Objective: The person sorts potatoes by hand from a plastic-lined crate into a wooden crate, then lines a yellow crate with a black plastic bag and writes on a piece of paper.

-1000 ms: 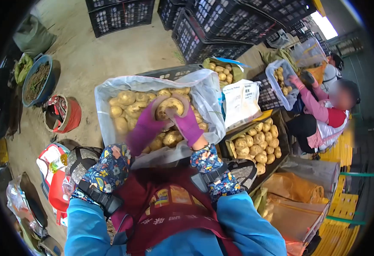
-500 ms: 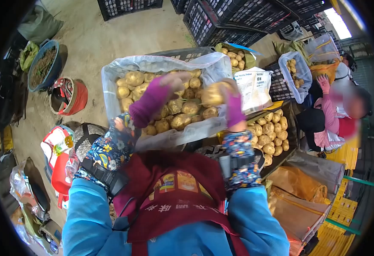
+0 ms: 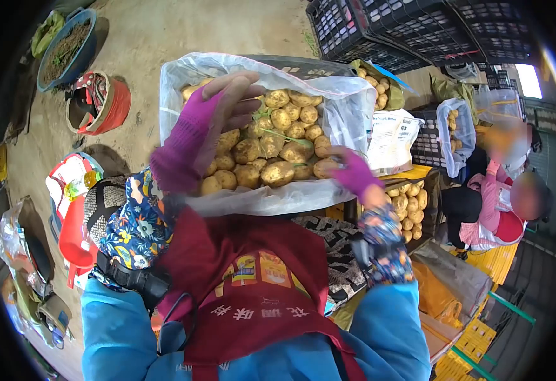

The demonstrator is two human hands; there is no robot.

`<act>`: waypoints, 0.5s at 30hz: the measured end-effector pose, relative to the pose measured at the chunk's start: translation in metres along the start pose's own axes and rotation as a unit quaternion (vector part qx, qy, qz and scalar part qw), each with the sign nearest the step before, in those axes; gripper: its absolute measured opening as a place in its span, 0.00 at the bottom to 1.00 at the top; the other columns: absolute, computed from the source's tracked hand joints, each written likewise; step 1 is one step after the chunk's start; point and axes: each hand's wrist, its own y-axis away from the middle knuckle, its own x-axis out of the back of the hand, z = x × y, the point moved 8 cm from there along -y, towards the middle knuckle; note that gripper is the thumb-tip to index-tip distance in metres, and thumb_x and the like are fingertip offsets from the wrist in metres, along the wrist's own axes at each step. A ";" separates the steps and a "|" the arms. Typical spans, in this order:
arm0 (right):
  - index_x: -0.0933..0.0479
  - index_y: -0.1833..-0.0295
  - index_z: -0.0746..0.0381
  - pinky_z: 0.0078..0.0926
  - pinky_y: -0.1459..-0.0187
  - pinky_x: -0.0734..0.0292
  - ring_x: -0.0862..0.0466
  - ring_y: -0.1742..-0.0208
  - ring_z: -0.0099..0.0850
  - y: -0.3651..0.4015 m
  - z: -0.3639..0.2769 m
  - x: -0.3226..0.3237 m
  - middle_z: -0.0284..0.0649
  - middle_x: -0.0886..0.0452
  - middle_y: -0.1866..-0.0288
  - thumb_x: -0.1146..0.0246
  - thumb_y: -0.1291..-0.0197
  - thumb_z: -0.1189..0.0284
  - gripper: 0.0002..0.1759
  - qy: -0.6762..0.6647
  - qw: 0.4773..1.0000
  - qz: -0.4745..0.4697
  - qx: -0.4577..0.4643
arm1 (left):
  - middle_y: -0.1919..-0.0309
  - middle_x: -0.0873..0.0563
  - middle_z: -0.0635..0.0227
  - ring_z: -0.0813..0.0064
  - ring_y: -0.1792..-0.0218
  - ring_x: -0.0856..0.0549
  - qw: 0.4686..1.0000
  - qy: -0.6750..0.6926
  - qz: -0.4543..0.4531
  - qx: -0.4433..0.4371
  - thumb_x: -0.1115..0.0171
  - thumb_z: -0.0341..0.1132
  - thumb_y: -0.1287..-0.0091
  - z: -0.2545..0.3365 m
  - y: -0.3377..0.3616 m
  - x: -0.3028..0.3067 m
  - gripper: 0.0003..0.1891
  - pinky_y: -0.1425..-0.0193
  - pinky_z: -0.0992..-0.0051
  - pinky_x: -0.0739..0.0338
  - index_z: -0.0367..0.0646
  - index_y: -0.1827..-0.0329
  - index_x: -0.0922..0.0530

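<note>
Potatoes (image 3: 271, 149) fill a crate with a translucent white liner (image 3: 259, 202) in front of me. My left hand (image 3: 224, 108), in a purple fingerless glove, is held over the left part of the crate, fingers stretched out and nothing in them. At the crate's right side is my right hand (image 3: 355, 173), in a matching glove and blurred by motion. Its fingers are closed round a potato (image 3: 325, 168) near the liner's right wall. A few green stems (image 3: 287, 136) lie across the potatoes.
A second crate of potatoes (image 3: 411, 213) stands at my right, below a printed white bag (image 3: 392, 143). Black crates (image 3: 379, 32) are stacked at the back. On the left are a red bucket (image 3: 116, 105) and a blue tub (image 3: 87, 47). Co-workers (image 3: 490, 203) sit far right.
My right hand has moved down and right from over the crate to its right side, holding a potato. My left hand has shifted left and up, its fingers stretched. The view has turned slightly.
</note>
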 end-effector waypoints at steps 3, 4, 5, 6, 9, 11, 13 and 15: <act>0.26 0.36 0.54 0.37 0.44 0.22 0.18 0.43 0.43 -0.074 -0.027 -0.117 0.47 0.19 0.42 0.26 0.52 0.64 0.34 0.342 0.918 -0.203 0.010 | 0.44 0.20 0.64 0.74 0.45 0.19 1.000 0.015 0.012 0.008 0.49 0.51 0.25 0.004 -0.005 0.000 0.26 0.41 0.73 0.24 0.40 0.34 0.28; 0.26 0.36 0.54 0.37 0.44 0.22 0.18 0.43 0.45 -0.084 -0.022 -0.142 0.47 0.19 0.43 0.26 0.54 0.63 0.36 0.450 0.846 -0.285 -0.014 | 0.45 0.19 0.65 0.74 0.46 0.19 1.000 0.014 0.015 0.007 0.49 0.51 0.25 0.007 -0.007 0.002 0.26 0.41 0.73 0.24 0.40 0.35 0.27; 0.26 0.37 0.54 0.38 0.45 0.22 0.18 0.44 0.45 -0.096 -0.011 -0.150 0.47 0.19 0.43 0.26 0.55 0.62 0.36 0.455 0.841 -0.291 -0.001 | 0.45 0.19 0.65 0.75 0.46 0.19 1.000 0.014 0.018 0.005 0.48 0.51 0.25 0.009 -0.008 0.004 0.25 0.41 0.74 0.24 0.41 0.36 0.26; 0.26 0.37 0.54 0.39 0.45 0.22 0.18 0.44 0.45 -0.108 0.008 -0.162 0.47 0.19 0.43 0.25 0.56 0.61 0.37 0.460 0.836 -0.299 0.011 | 0.46 0.19 0.66 0.75 0.46 0.19 1.000 0.018 0.023 0.004 0.48 0.51 0.25 0.010 -0.008 0.007 0.25 0.41 0.74 0.24 0.41 0.36 0.26; 0.24 0.41 0.55 0.40 0.45 0.22 0.17 0.47 0.46 -0.116 0.012 -0.155 0.47 0.17 0.46 0.25 0.61 0.58 0.37 0.410 0.872 -0.262 0.056 | 0.47 0.19 0.68 0.76 0.47 0.19 0.999 0.030 0.032 0.007 0.47 0.49 0.26 0.007 -0.006 0.014 0.23 0.43 0.75 0.24 0.43 0.37 0.25; 0.22 0.45 0.59 0.38 0.45 0.23 0.17 0.47 0.44 -0.113 0.016 -0.136 0.47 0.17 0.48 0.24 0.62 0.58 0.35 0.242 0.930 -0.274 0.035 | 0.49 0.19 0.69 0.76 0.49 0.19 0.999 0.041 0.025 0.011 0.46 0.49 0.27 -0.001 -0.007 0.014 0.22 0.45 0.76 0.24 0.44 0.38 0.24; 0.25 0.42 0.62 0.34 0.46 0.24 0.19 0.45 0.41 -0.096 -0.007 -0.098 0.46 0.20 0.46 0.24 0.56 0.59 0.36 0.057 0.975 -0.129 0.171 | 0.50 0.19 0.71 0.77 0.51 0.19 0.996 0.046 0.059 0.043 0.44 0.49 0.28 -0.016 -0.007 0.014 0.21 0.47 0.77 0.24 0.45 0.40 0.24; 0.26 0.40 0.61 0.36 0.44 0.26 0.20 0.44 0.42 -0.065 -0.054 -0.062 0.44 0.20 0.46 0.23 0.59 0.57 0.39 0.024 0.952 0.000 0.304 | 0.51 0.20 0.74 0.79 0.51 0.21 0.992 -0.012 0.073 0.101 0.41 0.49 0.30 -0.019 -0.001 0.004 0.21 0.50 0.77 0.25 0.47 0.41 0.24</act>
